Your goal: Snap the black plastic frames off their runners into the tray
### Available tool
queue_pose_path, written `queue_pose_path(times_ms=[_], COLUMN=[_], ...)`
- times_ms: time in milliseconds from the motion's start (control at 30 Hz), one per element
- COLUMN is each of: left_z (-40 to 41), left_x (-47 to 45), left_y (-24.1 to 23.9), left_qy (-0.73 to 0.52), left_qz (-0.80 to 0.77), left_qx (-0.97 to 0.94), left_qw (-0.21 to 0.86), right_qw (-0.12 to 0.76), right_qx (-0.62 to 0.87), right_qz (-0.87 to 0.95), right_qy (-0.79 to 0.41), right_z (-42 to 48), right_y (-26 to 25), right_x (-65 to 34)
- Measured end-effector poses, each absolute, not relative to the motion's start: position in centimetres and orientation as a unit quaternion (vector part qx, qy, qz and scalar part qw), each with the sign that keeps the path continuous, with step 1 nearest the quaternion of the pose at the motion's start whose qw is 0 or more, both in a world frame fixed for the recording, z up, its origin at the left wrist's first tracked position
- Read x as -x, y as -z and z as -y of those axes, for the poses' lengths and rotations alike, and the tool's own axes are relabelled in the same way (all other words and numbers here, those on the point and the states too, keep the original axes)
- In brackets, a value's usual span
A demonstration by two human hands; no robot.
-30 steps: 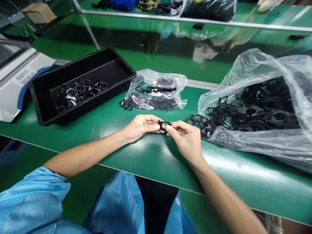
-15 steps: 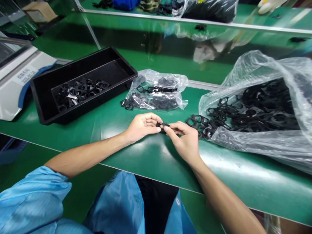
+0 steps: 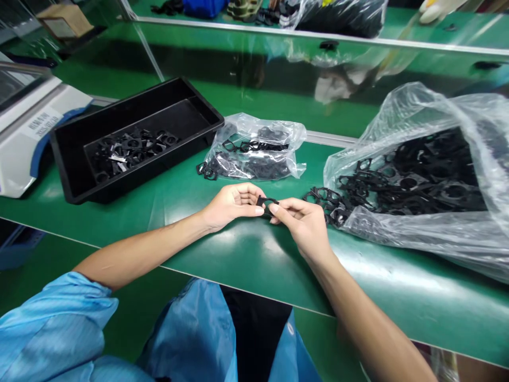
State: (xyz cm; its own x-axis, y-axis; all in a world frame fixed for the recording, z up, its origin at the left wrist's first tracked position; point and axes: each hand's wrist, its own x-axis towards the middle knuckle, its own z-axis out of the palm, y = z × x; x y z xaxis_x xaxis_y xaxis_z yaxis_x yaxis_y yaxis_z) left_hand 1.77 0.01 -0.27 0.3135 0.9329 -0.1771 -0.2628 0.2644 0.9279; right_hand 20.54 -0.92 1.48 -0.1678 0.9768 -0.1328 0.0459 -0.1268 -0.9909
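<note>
Between my two hands is a small black plastic ring-shaped part (image 3: 269,201), held just above the green table (image 3: 238,254). My left hand (image 3: 237,202) pinches its left side with thumb and fingers. On the other side, my right hand (image 3: 303,222) grips the right edge between thumb and forefinger. My fingertips cover some of the part. To the right, loose black parts (image 3: 328,201) spill from the mouth of a large clear plastic bag (image 3: 413,233) full of similar pieces. A smaller clear bag (image 3: 258,165) with black parts lies beyond my hands.
At the left stands a black tray (image 3: 119,185) with a heap of black parts in one end. Farther left is a white and blue machine (image 3: 51,114). A clear panel with a metal rail (image 3: 258,31) crosses the back, with a blue bin (image 3: 204,6) behind it.
The black part has been tilted, so its round opening shows more now. My right hand has shifted slightly to the right; my left hand has barely moved.
</note>
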Motion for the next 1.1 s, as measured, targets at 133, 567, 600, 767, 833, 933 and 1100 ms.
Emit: queue_pose_path(times_ms=[133,567,600,767,833,933,1100], left_z=[-0.16,-0.07,-0.08,-0.17,-0.15,-0.05,0.12], left_x=[-1.49,-1.62,-1.61,-1.36,-1.31,-1.40,-1.69], left_y=[0.11,0.09,0.11,0.23,0.20,0.11,0.13], left_qy=[-0.415,-0.415,-0.416,-0.406,-0.402,-0.404,-0.422], left_qz=[-0.370,-0.395,-0.399,-0.412,-0.411,-0.409,-0.397], left_qx=[-0.405,-0.400,-0.402,-0.427,-0.427,-0.422,-0.440], left_qw=[0.725,0.715,0.711,0.695,0.698,0.701,0.686], right_qw=[0.420,0.404,0.402,0.397,0.396,0.399,0.421], right_qx=[0.497,0.475,0.475,0.472,0.468,0.466,0.478], right_qz=[0.502,0.454,0.449,0.447,0.456,0.466,0.451], right_qy=[-0.570,-0.637,-0.640,-0.648,-0.645,-0.638,-0.625], right_z=[0.70,0.51,0.52,0.70,0.73,0.66,0.48], right_y=[-1.80,-1.68,-1.68,-1.76,-1.76,-1.64,-1.41], right_x=[-20.80,-20.85,-20.84,-20.84,-20.85,-20.86,-20.85])
